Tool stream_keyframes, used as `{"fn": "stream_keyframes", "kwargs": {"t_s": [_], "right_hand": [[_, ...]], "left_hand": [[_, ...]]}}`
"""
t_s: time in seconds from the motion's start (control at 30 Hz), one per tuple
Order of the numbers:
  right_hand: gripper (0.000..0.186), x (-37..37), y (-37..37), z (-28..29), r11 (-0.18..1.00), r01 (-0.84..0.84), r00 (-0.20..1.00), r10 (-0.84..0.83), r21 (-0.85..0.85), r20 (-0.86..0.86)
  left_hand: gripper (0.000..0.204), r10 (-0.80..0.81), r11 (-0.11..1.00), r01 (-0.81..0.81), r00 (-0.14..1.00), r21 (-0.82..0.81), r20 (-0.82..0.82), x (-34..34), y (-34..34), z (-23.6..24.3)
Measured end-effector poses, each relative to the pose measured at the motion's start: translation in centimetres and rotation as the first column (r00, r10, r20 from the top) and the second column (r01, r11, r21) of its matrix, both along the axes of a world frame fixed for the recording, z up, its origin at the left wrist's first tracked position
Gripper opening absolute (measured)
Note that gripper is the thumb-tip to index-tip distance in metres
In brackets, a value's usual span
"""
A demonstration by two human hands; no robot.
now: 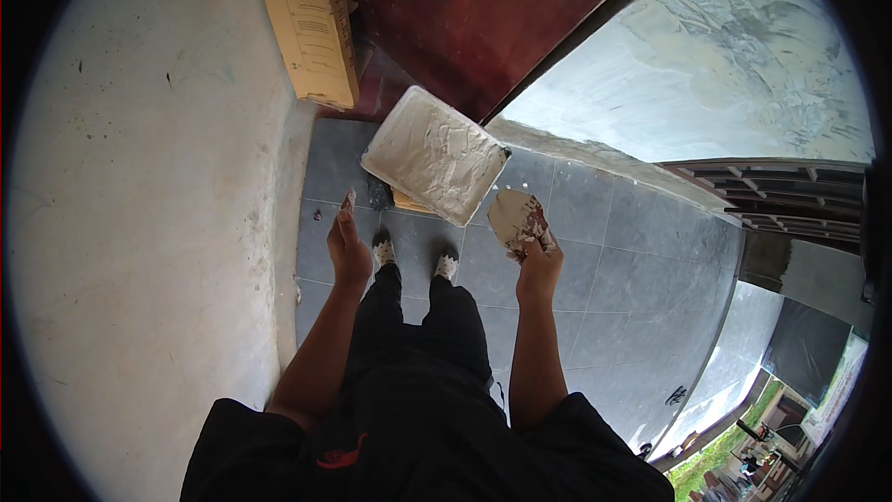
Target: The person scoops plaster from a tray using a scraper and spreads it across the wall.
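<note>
My right hand is closed around a putty knife, whose blade is coated in thick greyish-white paste. Paste also clings to the fingers of that hand. My left hand is held up edge-on with its fingers stretched out, and I see nothing in it; some white shows on the fingertips. Between and beyond both hands is a white rectangular tray, spread with the same paste. It sits tilted to my view, in front of my feet, and neither hand touches it.
A pale wall rises on the left. A cardboard box stands beside a dark red door. At right is a patchily coated wall with a dark grille. Grey tiles cover the floor.
</note>
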State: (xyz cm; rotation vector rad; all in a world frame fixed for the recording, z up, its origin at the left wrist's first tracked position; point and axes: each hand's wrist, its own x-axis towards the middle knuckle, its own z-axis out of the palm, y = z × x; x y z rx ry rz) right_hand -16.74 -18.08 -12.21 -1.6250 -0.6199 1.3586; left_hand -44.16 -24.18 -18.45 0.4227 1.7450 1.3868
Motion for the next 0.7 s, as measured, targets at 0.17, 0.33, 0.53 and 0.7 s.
{"fn": "stream_keyframes", "kwargs": {"t_s": [0.17, 0.33, 0.53, 0.7], "right_hand": [[0.036, -2.2, 2.4, -7.2, 0.994, -0.105, 0.96, 0.099, 0.011, 0.26], [0.033, -1.6, 5.0, -15.4, 0.905, -0.42, 0.73, 0.382, -0.068, 0.567], [0.034, -2.4, 7.1, -20.3, 0.721, -0.624, 0.42, 0.635, -0.302, 0.648], [0.036, -3.3, 7.7, -21.1, 0.531, -0.754, 0.204, 0.748, -0.386, 0.632]], "left_hand": [[0.079, 0.034, 0.996, -0.02, 0.987, -0.091, 0.156, 3.4, 1.3, -8.3], [0.089, 0.136, 0.96, -0.024, 0.911, -0.28, 0.389, 6.6, 1.8, -16.2], [0.09, 0.096, 0.956, 0.036, 0.898, -0.29, 0.429, 10.1, 2.4, -22.5], [0.094, 0.149, 0.958, 0.002, 0.851, -0.286, 0.504, 11.6, 2.3, -23.7]]}}
